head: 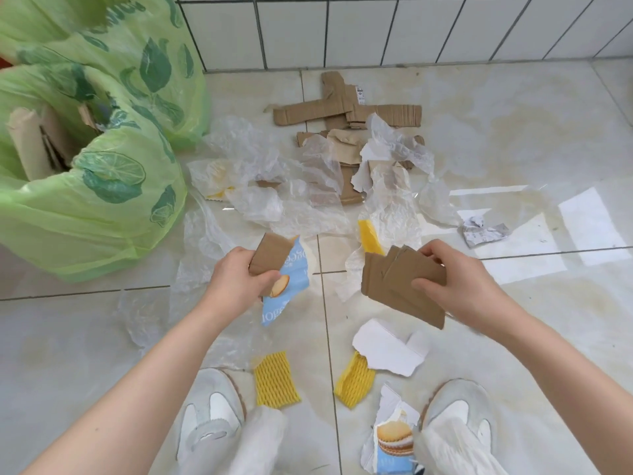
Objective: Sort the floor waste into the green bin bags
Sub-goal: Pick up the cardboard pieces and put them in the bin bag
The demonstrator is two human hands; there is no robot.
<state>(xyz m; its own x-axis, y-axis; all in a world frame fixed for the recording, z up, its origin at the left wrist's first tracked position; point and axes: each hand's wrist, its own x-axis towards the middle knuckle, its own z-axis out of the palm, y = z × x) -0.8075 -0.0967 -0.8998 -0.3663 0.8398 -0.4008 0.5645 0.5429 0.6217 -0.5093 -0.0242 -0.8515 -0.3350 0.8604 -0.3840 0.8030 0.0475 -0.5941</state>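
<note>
Left hand clenched round a small brown cardboard scrap, held above a torn blue snack wrapper printed with a sandwich biscuit and partial letters, "oge" legible near its lower end. Right hand grasping a fanned stack of cardboard pieces, thumb on top, fingers curled behind.

Green bin bags at the far left against the tiled wall, printed with leaves and lemon slices; nearest one open, with cardboard rolls standing inside.

Spread over the floor ahead: flattened cardboard strips near the wall, one carrying a small white label too small to read; crumpled clear plastic film in a heap between the bags and the cardboard; crumpled white paper on the right of that heap; a crushed printed paper scrap further right, text illegible. A yellow foam piece just beyond the right hand's stack.

Nearer the feet: two yellow foam nets either side of a grout line, a torn white card overlapping the right one, and a second biscuit wrapper beside the right shoe. Left shoe touching the left net's corner.
</note>
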